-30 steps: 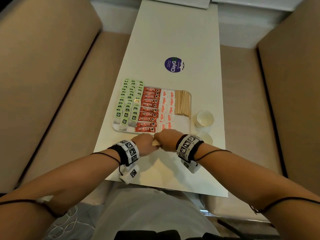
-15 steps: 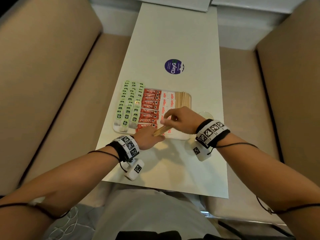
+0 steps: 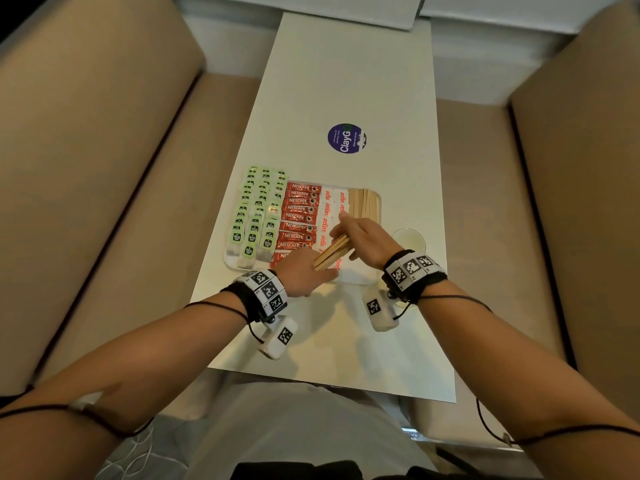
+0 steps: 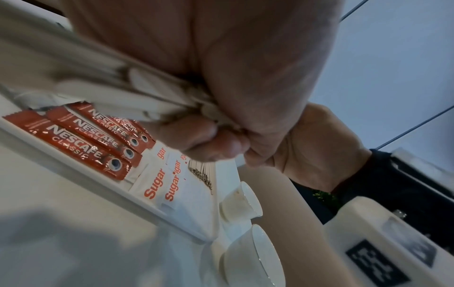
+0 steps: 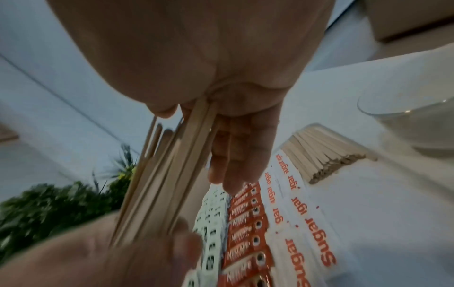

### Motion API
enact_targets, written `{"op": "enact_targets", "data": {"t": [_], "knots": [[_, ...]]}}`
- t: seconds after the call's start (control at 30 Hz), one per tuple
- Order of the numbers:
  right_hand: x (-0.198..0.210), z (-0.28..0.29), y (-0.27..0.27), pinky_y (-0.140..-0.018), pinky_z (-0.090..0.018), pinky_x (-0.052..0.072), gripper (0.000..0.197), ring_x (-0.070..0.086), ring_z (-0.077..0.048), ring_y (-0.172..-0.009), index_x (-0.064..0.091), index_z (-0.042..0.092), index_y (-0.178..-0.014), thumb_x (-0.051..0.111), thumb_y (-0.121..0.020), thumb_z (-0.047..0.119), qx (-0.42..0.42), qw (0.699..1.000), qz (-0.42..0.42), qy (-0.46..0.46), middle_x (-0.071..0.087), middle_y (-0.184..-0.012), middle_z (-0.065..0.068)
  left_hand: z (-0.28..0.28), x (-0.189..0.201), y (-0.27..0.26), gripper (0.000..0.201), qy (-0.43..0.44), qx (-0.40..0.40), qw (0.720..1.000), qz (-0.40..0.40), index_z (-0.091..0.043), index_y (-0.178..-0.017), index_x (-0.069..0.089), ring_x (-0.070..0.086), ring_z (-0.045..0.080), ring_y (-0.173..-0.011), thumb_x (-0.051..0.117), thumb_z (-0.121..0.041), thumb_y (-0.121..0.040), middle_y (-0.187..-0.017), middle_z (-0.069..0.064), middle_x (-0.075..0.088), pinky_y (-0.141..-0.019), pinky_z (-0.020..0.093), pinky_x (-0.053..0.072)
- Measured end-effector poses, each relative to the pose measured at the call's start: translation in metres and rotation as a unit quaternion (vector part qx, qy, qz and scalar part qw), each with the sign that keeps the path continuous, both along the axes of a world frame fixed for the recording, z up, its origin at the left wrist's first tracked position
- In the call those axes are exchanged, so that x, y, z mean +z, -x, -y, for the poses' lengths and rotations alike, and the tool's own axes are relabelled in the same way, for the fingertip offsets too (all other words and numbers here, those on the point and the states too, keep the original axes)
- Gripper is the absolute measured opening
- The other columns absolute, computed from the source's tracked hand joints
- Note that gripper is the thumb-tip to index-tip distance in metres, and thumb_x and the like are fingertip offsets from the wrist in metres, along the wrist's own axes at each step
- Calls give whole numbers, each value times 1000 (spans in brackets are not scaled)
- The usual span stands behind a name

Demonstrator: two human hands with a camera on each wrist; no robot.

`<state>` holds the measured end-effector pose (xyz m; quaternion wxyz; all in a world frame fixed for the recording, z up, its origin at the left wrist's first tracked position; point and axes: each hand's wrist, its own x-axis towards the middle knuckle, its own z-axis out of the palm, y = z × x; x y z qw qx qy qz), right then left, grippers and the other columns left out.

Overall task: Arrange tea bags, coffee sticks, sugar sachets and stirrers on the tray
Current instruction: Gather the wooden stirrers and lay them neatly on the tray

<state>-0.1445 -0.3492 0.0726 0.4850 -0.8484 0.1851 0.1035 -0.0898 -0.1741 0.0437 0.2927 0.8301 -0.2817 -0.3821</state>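
With tea bags (image 3: 258, 216), coffee sticks (image 3: 299, 220), sugar sachets (image 3: 330, 211) and a stirrer pile (image 3: 363, 202) already rowed on the tray (image 3: 378, 202), both hands, left (image 3: 304, 271) and right (image 3: 367, 240), gripped one last stirrer bundle (image 3: 330, 252) above it.

Bare tray (image 3: 360, 277) floor lies near the stirrer pile (image 3: 363, 201); two cups (image 4: 242, 202) crowd its right.

Fingers (image 4: 201, 139) grip stirrers (image 4: 103, 87).
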Motion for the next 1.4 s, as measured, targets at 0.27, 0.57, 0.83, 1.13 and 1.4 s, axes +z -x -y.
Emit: {"op": "enact_targets", "data": {"t": [0.27,0.57,0.83,1.13,1.4], "knots": [[-1,-5,3,-67,-29,56,67,69,-8,-59,74,13,-82,44,-95,72,88,993,-13,76,73,-71,0,1,7,4,11,10,-46,999,24,-19,-82,63,55,9,-59,64,-25,-91,-70,-7,59,-54,23,39],[-12,-1,3,-43,-17,28,46,39,-10,-44,68,4,-64,65,-96,36,112,988,-28,98,57,-50,4,1,3,15,34,36,10,998,-43,-15,-109,66,63,15,-57,78,-27,-80,-84,3,65,-47,25,50],[-14,4,12,-46,-17,32,45,38,-8,-43,72,9,-64,62,-98,36,49,995,-23,90,54,-49,5,-12,7,-1,35,5,-61,995,-75,-9,-108,61,66,17,-59,79,-27,-84,-90,13,66,-62,35,58],[-2,1,9,-62,-35,52,48,63,-24,-62,73,11,-75,50,-103,42,83,988,23,126,71,-70,-5,-13,8,13,29,32,-51,993,-98,-14,-81,49,46,17,-47,58,-34,-101,-63,5,49,-47,26,41],[17,-3,0,-53,-34,44,49,49,-18,-49,59,16,-65,46,-106,40,176,960,86,200,59,-57,-1,-1,21,19,37,42,-36,982,-178,0,-81,62,70,36,-70,53,-28,-103,-71,16,69,-70,39,59]]}}
